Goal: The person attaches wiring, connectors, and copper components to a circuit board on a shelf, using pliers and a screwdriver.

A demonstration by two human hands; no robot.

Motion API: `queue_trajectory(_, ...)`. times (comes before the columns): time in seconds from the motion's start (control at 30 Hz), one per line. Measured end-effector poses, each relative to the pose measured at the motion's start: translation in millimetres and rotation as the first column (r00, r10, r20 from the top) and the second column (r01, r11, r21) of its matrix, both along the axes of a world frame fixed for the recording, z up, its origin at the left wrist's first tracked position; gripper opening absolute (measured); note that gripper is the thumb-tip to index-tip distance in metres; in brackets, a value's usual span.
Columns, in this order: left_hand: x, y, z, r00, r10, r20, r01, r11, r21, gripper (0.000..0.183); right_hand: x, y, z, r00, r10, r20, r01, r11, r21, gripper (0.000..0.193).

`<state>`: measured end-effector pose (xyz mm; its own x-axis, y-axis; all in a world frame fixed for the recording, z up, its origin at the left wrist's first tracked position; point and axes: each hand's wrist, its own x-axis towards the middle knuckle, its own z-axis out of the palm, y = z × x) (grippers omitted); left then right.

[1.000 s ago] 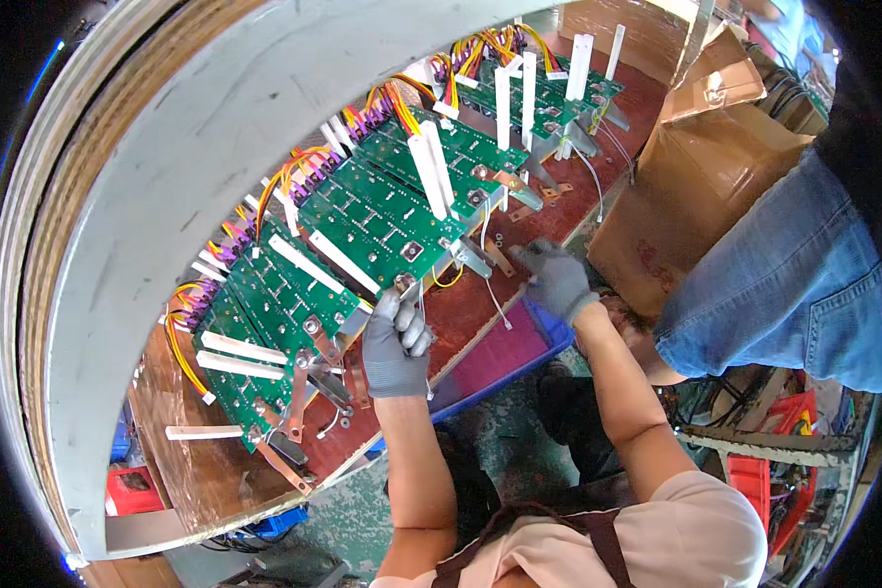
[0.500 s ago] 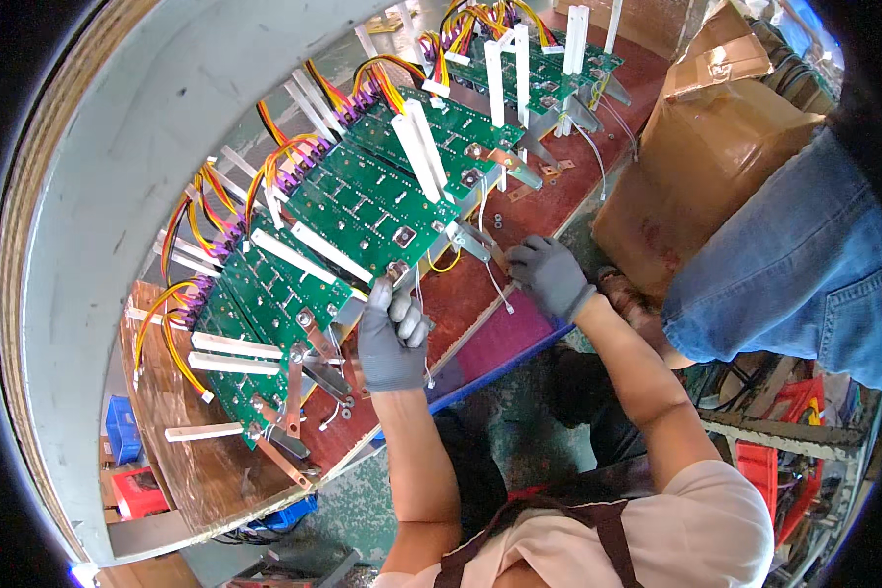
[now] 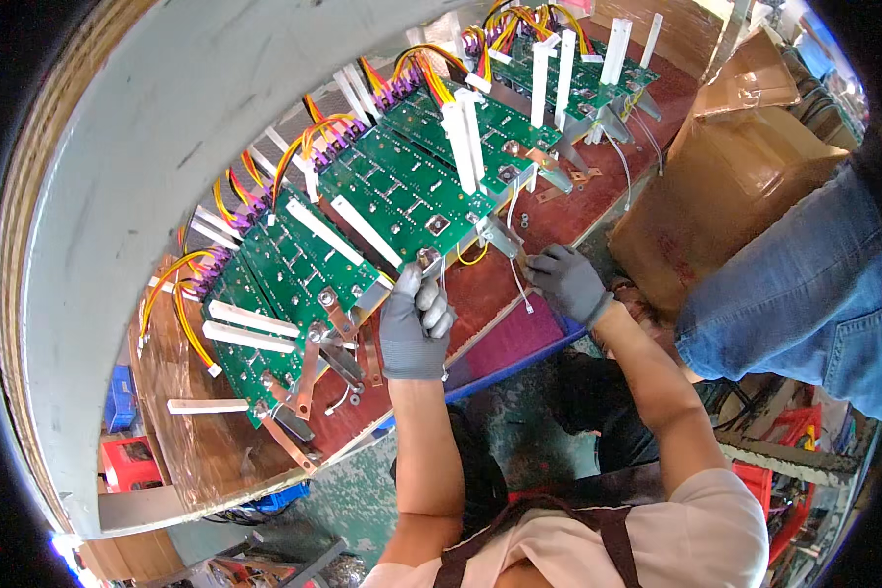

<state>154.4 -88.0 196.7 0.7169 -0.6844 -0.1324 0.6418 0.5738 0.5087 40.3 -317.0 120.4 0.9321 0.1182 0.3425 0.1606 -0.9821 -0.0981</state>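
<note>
Left hand (image 3: 416,328): grey-gloved, with fingers curled at the front edge of one green circuit board (image 3: 402,181); whether they grip, I cannot tell.
Circuit board: over the reddish table (image 3: 480,294), with white strips (image 3: 460,147).
Right hand (image 3: 570,284): well apart from the left, near the table's front edge; grip unclear.

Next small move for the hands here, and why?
Probably: right hand secures a pinch on the copper-coloured strip. Why: the strip sits right at its fingertips, while the left hand is busy at the metal fitting on the near edge of the green board. Whether the strip is already gripped isn't clear.
</note>
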Motion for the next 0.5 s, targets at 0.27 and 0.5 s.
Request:
queue_trajectory(0.27, -1, -1, 7, 0.999, 0.018, -0.033, -0.017, 0.999, 0.033, 0.019, -8, -11, 45, 0.853, -0.447, 0.271, 0.072, 0.615, 0.786, 0.018)
queue_trajectory(0.5, -5, -4, 4, 0.996, 0.025, -0.09, -0.028, 0.999, -0.026, 0.018, 2, 5, 70, 0.931, -0.359, 0.066, -0.119, -0.127, 0.985, 0.025)
